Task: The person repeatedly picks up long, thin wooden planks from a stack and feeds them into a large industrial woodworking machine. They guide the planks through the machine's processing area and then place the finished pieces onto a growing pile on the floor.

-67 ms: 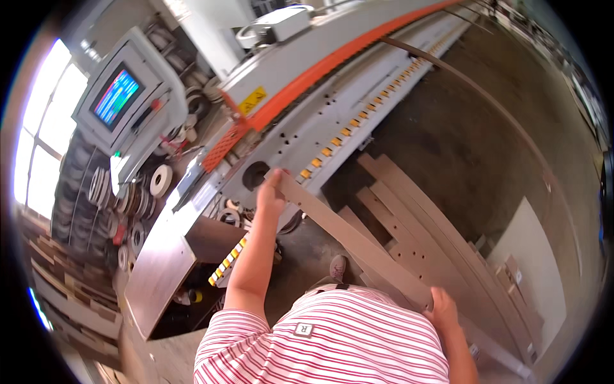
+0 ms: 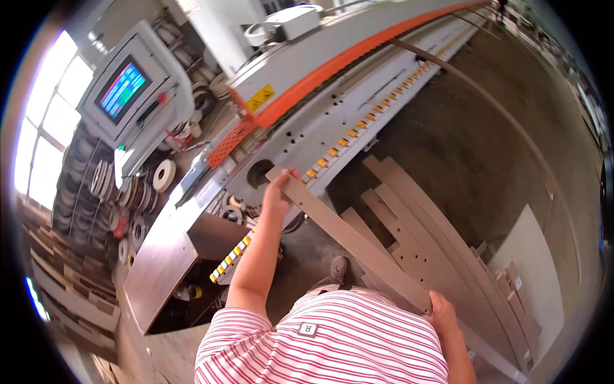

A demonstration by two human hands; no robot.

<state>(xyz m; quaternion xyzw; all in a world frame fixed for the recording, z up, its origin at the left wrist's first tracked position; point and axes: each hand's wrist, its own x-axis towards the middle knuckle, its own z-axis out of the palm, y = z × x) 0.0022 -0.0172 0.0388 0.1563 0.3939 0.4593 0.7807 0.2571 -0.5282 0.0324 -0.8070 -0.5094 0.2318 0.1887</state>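
Observation:
A long, narrow brown board (image 2: pixel 358 242) slants in front of my body, from the machine's near end down to my right side. Near its far end my left hand (image 2: pixel 279 190) is closed round it, with the board's tip sticking out past the fingers. My right hand (image 2: pixel 441 312) grips the near end, thumb on the upper face and the other fingers mostly hidden. Small dark holes show along the board's face. Just beyond my left hand lies the machine's grey bed (image 2: pixel 300 144) with its row of yellow rollers (image 2: pixel 333 152).
A stack of brown boards (image 2: pixel 422 221) lies to the right, beside a pale curved sheet (image 2: pixel 534 275). The control panel (image 2: pixel 131 86) with a lit screen stands at the left. Below it are edging rolls (image 2: pixel 164 175) and a brown cabinet (image 2: pixel 160 278). My shoe (image 2: pixel 339 266) is on the floor.
The board's far end now shows beyond my left hand, whose fingers wrap its edge. The whole view has shifted slightly. My right hand keeps its hold.

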